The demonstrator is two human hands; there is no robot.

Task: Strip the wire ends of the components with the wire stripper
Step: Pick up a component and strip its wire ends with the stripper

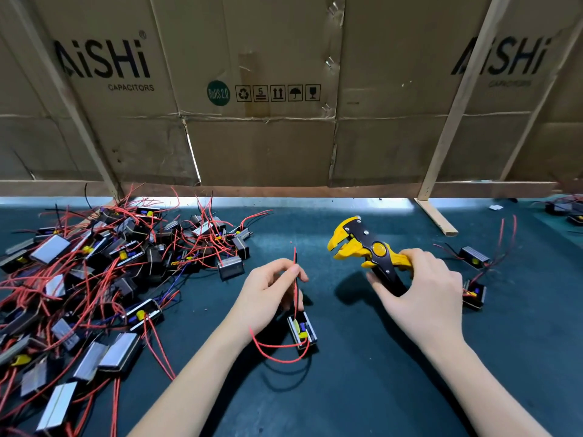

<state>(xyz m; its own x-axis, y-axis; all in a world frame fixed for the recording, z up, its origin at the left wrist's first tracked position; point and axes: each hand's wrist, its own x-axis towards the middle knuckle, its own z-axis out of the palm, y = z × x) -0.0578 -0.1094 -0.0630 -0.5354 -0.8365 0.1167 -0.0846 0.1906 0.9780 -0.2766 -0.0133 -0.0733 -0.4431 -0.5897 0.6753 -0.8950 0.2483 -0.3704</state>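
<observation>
1. My left hand (268,294) pinches a red wire and a black wire (295,272) together between my thumb and fingers. The wire tips stick up above my fingers.
2. The wires go down to a small black component (303,330) with yellow and blue parts inside. It sits on the dark green table (362,389), just near my left hand. One red wire makes a loop on the table on the near side of it.
3. My right hand (422,294) grips the handles of the wire stripper (367,247). The tool is yellow and black. My fingers are curled around it.
4. The head of the stripper points left, toward the wire tips. Its yellow jaws stand a little apart. There is a gap between the tool and the wires, so they do not touch.
5. On the left of the table is a big pile of components (94,279). Lots of red wires stick out of it every way, with a few black and blue ones too. Some of the pieces show a shiny grey side.
6. On the right, past my right hand, lie two more components (474,257) with red wires. One is just beside my right hand and one is a bit farther away.
7. At the far side stands a wall of brown cardboard (258,137). It has the words "AiSHi CAPACITORS" on it and a green round sticker.
8. Thin wooden sticks (454,115) lean against the cardboard.
</observation>
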